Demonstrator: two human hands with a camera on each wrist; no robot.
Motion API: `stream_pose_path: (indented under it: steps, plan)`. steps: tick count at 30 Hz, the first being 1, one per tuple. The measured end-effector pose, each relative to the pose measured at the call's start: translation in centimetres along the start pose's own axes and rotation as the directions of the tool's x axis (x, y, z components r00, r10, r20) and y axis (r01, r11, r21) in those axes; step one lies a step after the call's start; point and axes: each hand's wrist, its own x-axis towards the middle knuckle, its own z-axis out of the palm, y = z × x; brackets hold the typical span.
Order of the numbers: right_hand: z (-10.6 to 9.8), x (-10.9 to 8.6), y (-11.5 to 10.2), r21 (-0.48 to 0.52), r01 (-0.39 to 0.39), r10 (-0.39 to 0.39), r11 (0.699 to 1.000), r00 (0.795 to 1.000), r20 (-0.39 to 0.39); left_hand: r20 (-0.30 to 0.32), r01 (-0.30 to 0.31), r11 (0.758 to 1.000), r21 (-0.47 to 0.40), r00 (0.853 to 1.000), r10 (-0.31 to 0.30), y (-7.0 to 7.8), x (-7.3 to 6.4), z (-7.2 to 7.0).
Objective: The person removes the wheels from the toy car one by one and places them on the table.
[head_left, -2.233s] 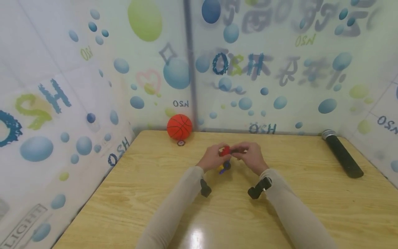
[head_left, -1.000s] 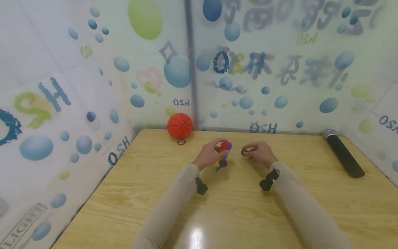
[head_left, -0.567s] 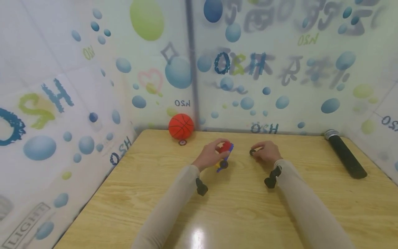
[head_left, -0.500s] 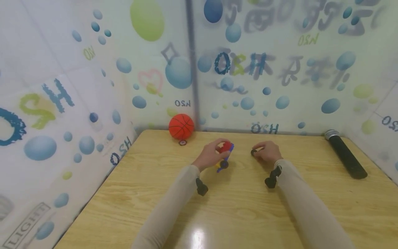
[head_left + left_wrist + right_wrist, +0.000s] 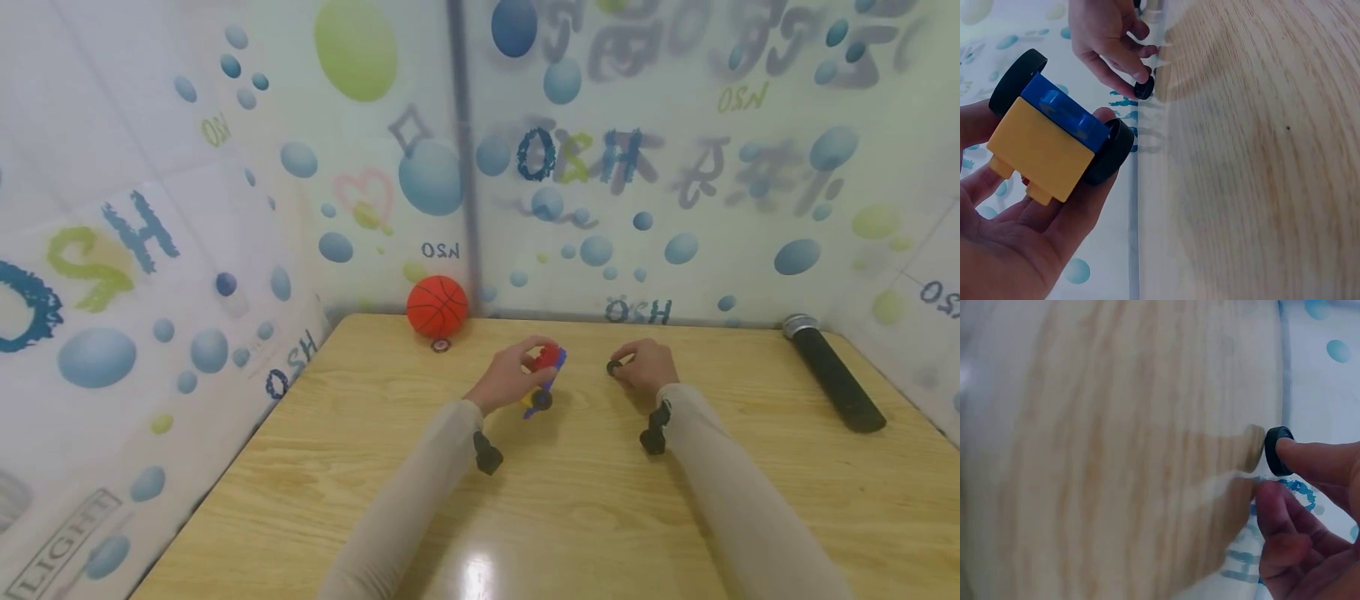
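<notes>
My left hand holds a toy car of building blocks. A red block shows between thumb and fingers, on a blue base. In the left wrist view the car's yellow block faces the camera, with black wheels on both sides of a blue piece. To the right, my right hand has a loose black toy wheel at its fingertips, low over the wooden table. The right wrist view shows a fingertip lying on that wheel, the other fingers bent below.
A small red basketball stands at the table's back left, with a little dark-rimmed disc before it. At the right lies a black microphone. Walls printed with bubbles close off the back and sides.
Both hands were together at the car. My right hand has drawn away to the right with the wheel and lowered slightly. The left hand keeps the car, now turned a little.
</notes>
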Motion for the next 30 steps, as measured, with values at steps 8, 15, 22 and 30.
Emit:
stream_pose_path:
  steps: [8,15,22,30]
  plan:
    - [0.0,0.2,-0.1,-0.068,-0.027,0.027,0.997,1.0,-0.003,-0.001,0.013,1.0,-0.006,1.0,-0.013,0.2,-0.1,0.0]
    - [-0.2,0.1,-0.2,-0.075,-0.042,0.045,0.996,0.998,0.044,-0.004,0.017,1.0,-0.001,1.0,-0.017,0.2,-0.2,0.0]
    - [-0.7,-0.3,-0.5,-0.12,0.025,-0.022,0.993,0.999,0.023,-0.01,0.022,1.0,-0.017,1.0,-0.022,0.1,-0.2,0.0]
    - [-1.8,-0.9,-1.5,-0.075,0.104,-0.104,0.992,0.995,0.003,-0.012,0.039,0.999,-0.038,0.999,-0.04,0.1,-0.1,0.1]
